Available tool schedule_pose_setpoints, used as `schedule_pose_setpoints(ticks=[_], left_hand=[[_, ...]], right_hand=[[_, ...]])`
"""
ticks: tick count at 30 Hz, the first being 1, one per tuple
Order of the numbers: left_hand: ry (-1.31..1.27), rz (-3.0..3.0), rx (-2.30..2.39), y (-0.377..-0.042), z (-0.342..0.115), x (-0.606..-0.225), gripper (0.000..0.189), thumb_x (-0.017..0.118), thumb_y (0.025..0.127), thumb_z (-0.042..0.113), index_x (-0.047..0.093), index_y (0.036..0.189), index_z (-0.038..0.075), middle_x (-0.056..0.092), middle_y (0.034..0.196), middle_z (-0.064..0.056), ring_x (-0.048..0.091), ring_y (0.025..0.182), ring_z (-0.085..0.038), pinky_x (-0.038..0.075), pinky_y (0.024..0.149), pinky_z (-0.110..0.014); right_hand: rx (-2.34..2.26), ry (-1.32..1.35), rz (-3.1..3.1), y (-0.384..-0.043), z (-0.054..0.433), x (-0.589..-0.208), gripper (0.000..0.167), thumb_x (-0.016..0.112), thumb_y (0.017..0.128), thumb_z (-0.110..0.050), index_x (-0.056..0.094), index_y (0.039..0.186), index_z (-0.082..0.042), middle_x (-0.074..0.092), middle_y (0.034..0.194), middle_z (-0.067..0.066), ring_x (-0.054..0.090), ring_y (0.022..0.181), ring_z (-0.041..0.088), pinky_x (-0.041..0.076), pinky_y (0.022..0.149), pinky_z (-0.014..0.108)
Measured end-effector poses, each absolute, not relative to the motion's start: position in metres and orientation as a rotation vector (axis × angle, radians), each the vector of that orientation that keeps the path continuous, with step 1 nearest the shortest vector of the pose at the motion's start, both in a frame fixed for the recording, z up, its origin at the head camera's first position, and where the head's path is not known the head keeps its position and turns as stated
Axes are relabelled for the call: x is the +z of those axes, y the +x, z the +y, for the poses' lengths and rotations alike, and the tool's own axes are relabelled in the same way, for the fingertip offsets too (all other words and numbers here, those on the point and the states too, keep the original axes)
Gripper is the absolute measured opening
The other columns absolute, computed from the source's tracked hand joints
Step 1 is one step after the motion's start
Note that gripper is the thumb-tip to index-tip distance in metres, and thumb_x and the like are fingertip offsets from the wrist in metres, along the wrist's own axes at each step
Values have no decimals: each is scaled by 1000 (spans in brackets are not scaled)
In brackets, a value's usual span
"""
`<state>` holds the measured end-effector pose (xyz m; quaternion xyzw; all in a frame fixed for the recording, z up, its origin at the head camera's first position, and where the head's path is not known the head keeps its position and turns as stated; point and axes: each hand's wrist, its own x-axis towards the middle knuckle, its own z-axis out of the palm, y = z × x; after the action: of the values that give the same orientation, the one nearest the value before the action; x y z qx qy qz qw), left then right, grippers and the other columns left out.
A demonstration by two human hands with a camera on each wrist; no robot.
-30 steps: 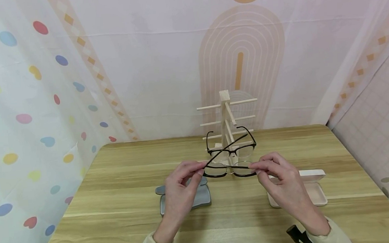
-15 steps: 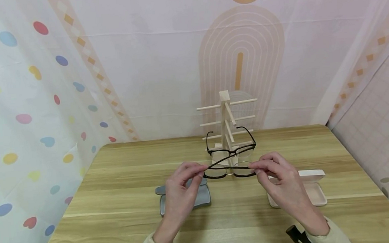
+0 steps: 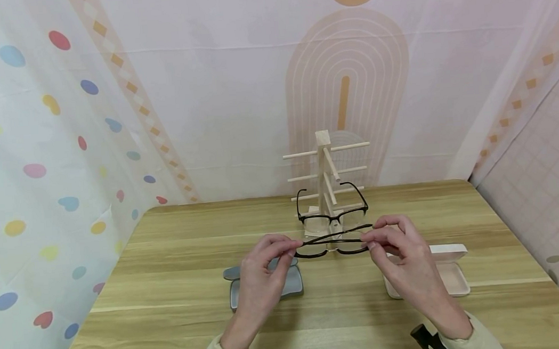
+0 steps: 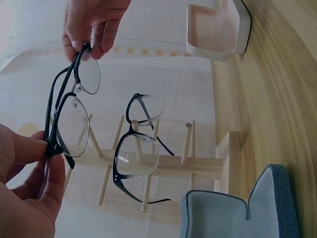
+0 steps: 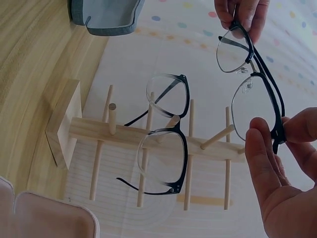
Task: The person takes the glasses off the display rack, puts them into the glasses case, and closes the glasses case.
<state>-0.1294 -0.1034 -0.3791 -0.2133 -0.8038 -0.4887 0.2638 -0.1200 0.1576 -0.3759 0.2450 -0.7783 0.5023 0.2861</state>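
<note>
My left hand (image 3: pixel 259 280) and right hand (image 3: pixel 410 265) pinch a pair of black half-rim eyeglasses (image 3: pixel 353 251) at its two outer corners, held above the table. In the head view its temple arms lie nearly folded across the frame, the upper one's tip beside my right fingers. Just beyond, a second pair of black-topped eyeglasses (image 3: pixel 333 218) rests on the pegs of a wooden display stand (image 3: pixel 323 140). The left wrist view shows the held glasses (image 4: pixel 55 116) side-on, my left thumb and fingers at one hinge corner and my right hand (image 4: pixel 96 25) at the other.
An open grey-blue glasses case (image 3: pixel 292 280) lies behind my left hand, partly hidden by it. An open cream glasses case (image 3: pixel 455 280) lies behind my right hand. The wooden table (image 3: pixel 161 288) ends at a patterned curtain (image 3: pixel 237 118).
The temple arm hinged at my left hand has swung down from a raised slant to nearly along the frame. My right fingers lifted slightly at its tip; both hands otherwise stayed in place.
</note>
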Motion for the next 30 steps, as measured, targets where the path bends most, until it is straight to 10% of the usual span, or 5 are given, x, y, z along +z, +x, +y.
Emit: schedule_pose_setpoints(ticks=[30], left_hand=[[-520, -2163, -1661, -129, -119, -386, 20, 74, 90, -8, 80, 102, 6, 72, 103, -3, 70, 95, -15, 59, 84, -24]], right_hand=[[1451, 602, -2164, -123, 148, -383, 25, 65, 90, 17, 75, 99, -5, 65, 111, 2, 68, 91, 8, 59, 77, 20]])
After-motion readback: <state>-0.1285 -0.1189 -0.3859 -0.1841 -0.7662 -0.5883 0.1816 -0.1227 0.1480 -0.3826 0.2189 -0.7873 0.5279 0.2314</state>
